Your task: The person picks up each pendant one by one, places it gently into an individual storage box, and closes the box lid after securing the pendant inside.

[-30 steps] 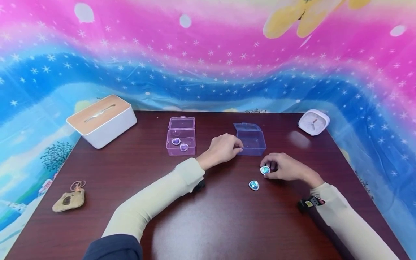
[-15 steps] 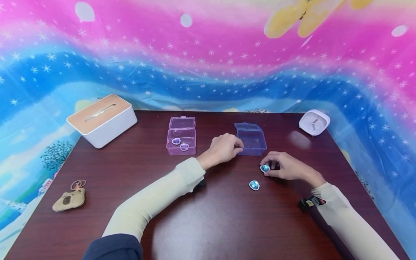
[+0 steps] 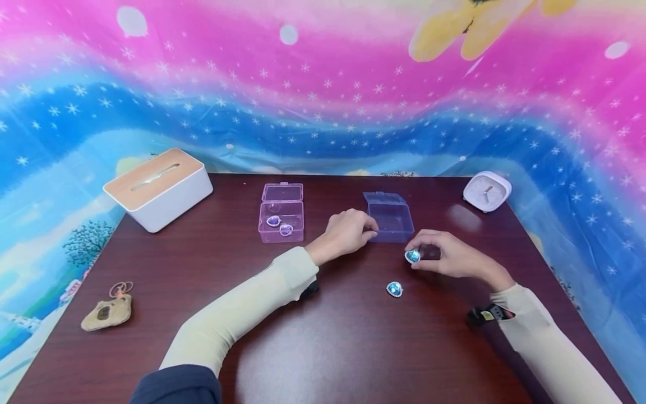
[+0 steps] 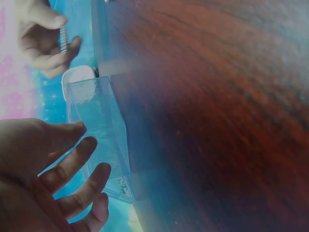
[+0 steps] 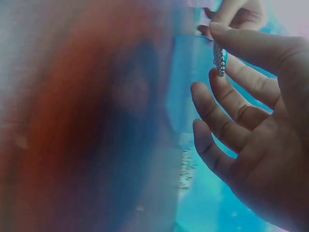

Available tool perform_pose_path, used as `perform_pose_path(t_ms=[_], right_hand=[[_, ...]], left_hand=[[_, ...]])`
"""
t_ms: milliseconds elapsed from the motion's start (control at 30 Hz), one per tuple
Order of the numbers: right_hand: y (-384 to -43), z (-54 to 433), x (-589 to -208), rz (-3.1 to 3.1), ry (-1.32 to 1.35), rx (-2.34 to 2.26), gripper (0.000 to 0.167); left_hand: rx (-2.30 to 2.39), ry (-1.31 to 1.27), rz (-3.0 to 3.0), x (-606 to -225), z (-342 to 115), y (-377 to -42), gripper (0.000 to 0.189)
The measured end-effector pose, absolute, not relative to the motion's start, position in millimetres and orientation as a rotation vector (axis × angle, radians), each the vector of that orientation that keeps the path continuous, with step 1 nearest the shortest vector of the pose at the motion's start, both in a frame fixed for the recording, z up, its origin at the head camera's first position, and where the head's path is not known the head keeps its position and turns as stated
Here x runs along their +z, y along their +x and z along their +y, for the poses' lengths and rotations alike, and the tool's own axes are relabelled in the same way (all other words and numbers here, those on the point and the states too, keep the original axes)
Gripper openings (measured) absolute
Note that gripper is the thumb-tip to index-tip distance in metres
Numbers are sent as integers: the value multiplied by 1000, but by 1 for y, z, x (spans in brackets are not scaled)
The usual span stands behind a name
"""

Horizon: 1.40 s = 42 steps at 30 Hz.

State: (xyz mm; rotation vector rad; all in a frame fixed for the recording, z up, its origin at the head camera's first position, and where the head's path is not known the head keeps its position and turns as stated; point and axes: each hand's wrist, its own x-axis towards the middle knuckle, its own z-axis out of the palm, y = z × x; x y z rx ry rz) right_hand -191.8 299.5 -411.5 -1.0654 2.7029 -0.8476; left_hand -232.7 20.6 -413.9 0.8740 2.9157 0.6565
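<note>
My right hand (image 3: 451, 255) pinches a blue teardrop gem with a silver beaded rim (image 3: 412, 256) between thumb and fingertips, just above the table. Edge-on, the same gem (image 5: 220, 60) shows in the right wrist view. A second blue gem (image 3: 395, 289) lies on the table below that hand. Left of it, my left hand (image 3: 348, 231) grips the left front corner of a clear blue plastic box (image 3: 396, 231) with thumb and forefinger; the box (image 4: 113, 154) stands with its lid up. Two purple gems (image 3: 273, 221) lie in an open pink plastic box (image 3: 263, 234).
A white tissue box with a wooden top (image 3: 174, 196) stands at the back left, a white clock (image 3: 487, 192) at the back right. A beige plush keychain (image 3: 107, 314) lies at the left. A printed cloth (image 3: 323, 90) hangs behind the dark table (image 3: 333, 348).
My right hand has lifted the blue gem slightly off the table, toward the blue box. My left hand stays at the box corner.
</note>
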Motion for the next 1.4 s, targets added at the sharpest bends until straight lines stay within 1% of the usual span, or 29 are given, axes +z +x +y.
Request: perform_pose_path(t_ms=[100, 267, 433, 733, 1167, 1400], right_hand=[[-195, 300, -399, 2743, -1105, -867, 29], [-206, 302, -377, 2840, -1085, -837, 29], [-222, 301, -371, 2927, -1039, -802, 32], [-241, 294, -378, 2955, -888, -820, 28], [-259, 286, -401, 2915, -821, -817, 29], [-266, 280, -410, 2927, -805, -754, 25]], left_hand=[[672, 881, 2910, -415, 20, -232, 21], [681, 889, 2907, -414, 19, -232, 21], [688, 885, 2908, -415, 19, -232, 21], [676, 889, 2910, -412, 20, -233, 20], [662, 898, 2894, -412, 21, -233, 20], [662, 900, 2892, -412, 20, -233, 20]])
